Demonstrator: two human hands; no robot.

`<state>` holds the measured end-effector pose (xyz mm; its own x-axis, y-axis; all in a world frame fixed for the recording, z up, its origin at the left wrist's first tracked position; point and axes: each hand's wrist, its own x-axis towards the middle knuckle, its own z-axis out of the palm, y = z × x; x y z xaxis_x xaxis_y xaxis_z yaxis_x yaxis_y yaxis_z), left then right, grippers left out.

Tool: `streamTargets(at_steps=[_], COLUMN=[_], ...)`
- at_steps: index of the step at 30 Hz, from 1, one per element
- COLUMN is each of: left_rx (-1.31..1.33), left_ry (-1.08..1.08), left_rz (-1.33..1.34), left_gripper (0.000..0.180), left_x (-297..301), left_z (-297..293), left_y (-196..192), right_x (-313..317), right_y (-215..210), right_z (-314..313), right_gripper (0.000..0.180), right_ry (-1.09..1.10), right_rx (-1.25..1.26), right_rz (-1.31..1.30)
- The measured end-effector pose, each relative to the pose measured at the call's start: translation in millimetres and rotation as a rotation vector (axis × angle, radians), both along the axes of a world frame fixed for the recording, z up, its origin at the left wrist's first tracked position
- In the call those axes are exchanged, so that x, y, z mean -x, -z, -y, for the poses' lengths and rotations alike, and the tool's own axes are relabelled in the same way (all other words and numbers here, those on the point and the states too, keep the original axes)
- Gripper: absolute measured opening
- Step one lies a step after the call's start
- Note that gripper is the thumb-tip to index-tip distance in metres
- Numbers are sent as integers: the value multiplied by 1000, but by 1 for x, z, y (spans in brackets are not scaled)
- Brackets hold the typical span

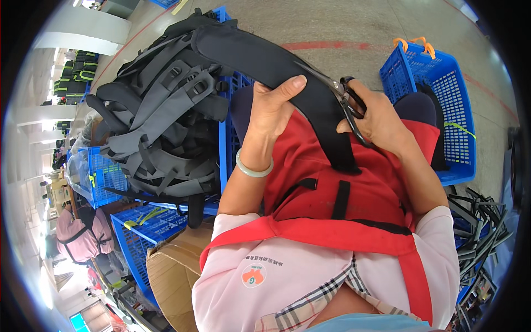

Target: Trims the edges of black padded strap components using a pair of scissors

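A long, padded black shoulder strap (249, 55) stretches from the pile on my left across to my lap, its narrow end resting on my red apron (293, 166). My left hand (275, 104) grips the strap near its middle, thumb on top and the other fingers hidden beneath. In my right hand (376, 113) is a pair of scissors (348, 105) with dark handles. Their metal blades lie along the strap's far edge, pointing up and to the left. Whether the blades are parted is hard to make out.
Grey and black straps with buckles (166, 110) heap over a blue crate (225, 149) at my left. Another blue crate (462, 116), holding dark pieces, stands at right. Thin black strips (478, 232) lie below it. An open cardboard box (171, 271) sits by my left side.
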<state>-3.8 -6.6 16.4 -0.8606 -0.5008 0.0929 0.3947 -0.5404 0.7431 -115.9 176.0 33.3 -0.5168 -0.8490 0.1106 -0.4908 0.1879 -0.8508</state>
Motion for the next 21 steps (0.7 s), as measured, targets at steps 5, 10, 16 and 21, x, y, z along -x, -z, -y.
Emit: streamTargets(at_steps=[5,10,16,21], left_rx=[-11,9,18,56], left_ry=[31,44,58,54], left_rz=[-1,-8,-18,-34], left_gripper=[22,21,22,20], left_x=[-1,5,10,33], left_z=[1,-3,-6,-5], left_y=[0,0,-7,-26], right_x=[6,5,11,21], right_y=[-3,-3,-14,1], right_z=[-2,0,4,6], right_gripper=[64,61,59,46], right_ry=[-66,-25,-35,75], right_rx=[-171,-71,-87,92], right_rz=[128,44,108,143])
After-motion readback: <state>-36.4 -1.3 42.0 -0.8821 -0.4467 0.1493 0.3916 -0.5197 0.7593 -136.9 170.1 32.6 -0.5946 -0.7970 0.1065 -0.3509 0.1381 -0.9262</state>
